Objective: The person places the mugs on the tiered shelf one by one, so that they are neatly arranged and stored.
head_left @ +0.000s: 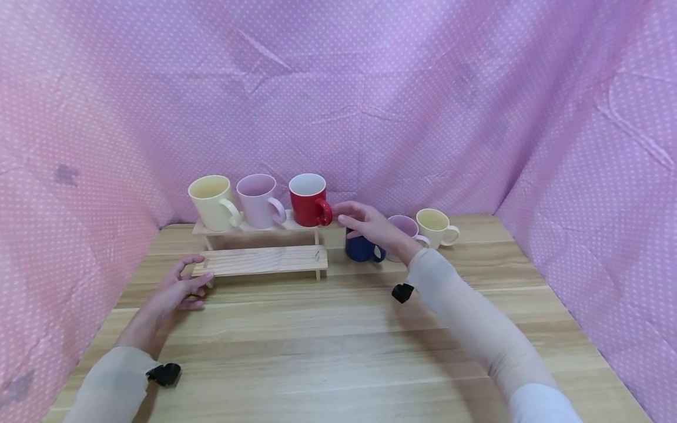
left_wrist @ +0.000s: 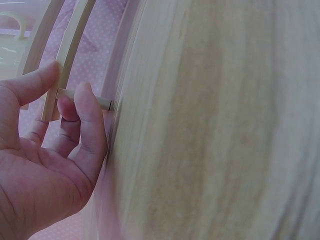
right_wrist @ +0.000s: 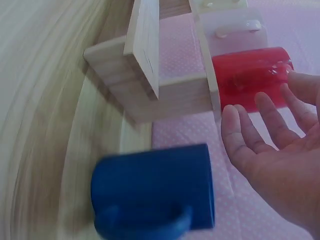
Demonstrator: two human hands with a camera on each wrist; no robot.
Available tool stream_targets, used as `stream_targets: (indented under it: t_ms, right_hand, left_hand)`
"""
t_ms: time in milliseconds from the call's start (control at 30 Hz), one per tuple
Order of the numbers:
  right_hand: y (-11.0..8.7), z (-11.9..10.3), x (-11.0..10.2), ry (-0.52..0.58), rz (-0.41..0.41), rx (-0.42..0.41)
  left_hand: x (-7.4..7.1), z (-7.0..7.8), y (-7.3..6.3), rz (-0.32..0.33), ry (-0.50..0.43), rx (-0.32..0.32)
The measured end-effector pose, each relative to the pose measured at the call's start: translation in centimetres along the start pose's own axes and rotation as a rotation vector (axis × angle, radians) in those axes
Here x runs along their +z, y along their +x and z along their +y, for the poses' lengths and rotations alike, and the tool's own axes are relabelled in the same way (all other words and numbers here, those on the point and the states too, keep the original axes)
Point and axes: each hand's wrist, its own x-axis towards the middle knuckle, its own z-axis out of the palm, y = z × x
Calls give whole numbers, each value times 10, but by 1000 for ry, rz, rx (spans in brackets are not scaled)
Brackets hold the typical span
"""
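Note:
A two-step wooden rack (head_left: 264, 260) stands at the back left of the table. My left hand (head_left: 177, 289) grips the left end of its lower step, the thumb (left_wrist: 42, 82) on the board and other fingers curled beneath. On the upper step, from left to right, are a yellow mug (head_left: 210, 205), a pink mug (head_left: 257, 205) and a red mug (head_left: 305, 207). My right hand (head_left: 370, 226) is beside the red mug's handle, its fingers loosely spread with nothing held. Below that hand, a dark blue mug (right_wrist: 150, 187) stands on the table, partly hidden in the head view.
Right of the blue mug stand a second pink mug (head_left: 404, 226), partly behind my right wrist, and a second yellow mug (head_left: 435, 226). Pink dotted cloth (head_left: 338, 106) hangs behind and along both sides of the wood-grain table (head_left: 317, 352).

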Motion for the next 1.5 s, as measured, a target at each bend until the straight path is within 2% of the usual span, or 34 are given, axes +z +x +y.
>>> stream_targets:
  t_ms: [267, 333, 500, 700, 933, 1067, 1333, 1500]
  right_hand:
    - [-33, 8, -33, -156, 54, -124]
    - [-42, 12, -43, -173, 79, -125]
    - [-67, 25, -69, -128, 149, -104]
    - [-92, 45, -102, -240, 293, -101]
    - [-120, 58, -132, -273, 416, -34]
    - [-131, 79, -148, -279, 471, 22]
    - [-146, 110, -156, -226, 465, 147]
    - [-148, 123, -153, -166, 465, 165]
  left_hand:
    - [-2, -2, -1, 6, 16, 1]
    - [-2, -1, -1, 11, 24, 1]
    - [-1, 0, -1, 16, 25, 0]
    - [-1, 0, -1, 8, 24, 12]
    - [-1, 0, -1, 13, 4, -3]
    - [-2, 1, -1, 13, 12, 0]
    - [-2, -1, 0, 10, 12, -2]
    - [-1, -1, 2, 12, 15, -8]
